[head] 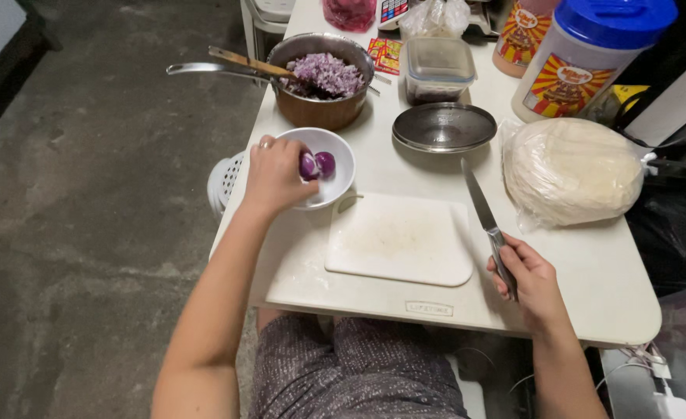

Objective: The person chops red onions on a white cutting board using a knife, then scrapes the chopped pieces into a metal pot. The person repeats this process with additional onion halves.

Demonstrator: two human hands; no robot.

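Note:
My left hand [273,177] reaches into a white bowl [341,155] and its fingers close on a peeled purple onion [309,166]; a second small onion [326,162] lies beside it in the bowl. My right hand [531,283] grips the handle of a kitchen knife [480,202], whose blade points away from me over the table, just right of a white cutting board [399,239]. The board is bare and lies between my two hands.
A metal pot [319,109] of chopped purple onion with a wooden spoon stands behind the bowl. A metal lid [444,127], a plastic container [437,70], two large jars [583,58] and a bagged stack of flatbreads [572,171] fill the white table's [607,287] back and right.

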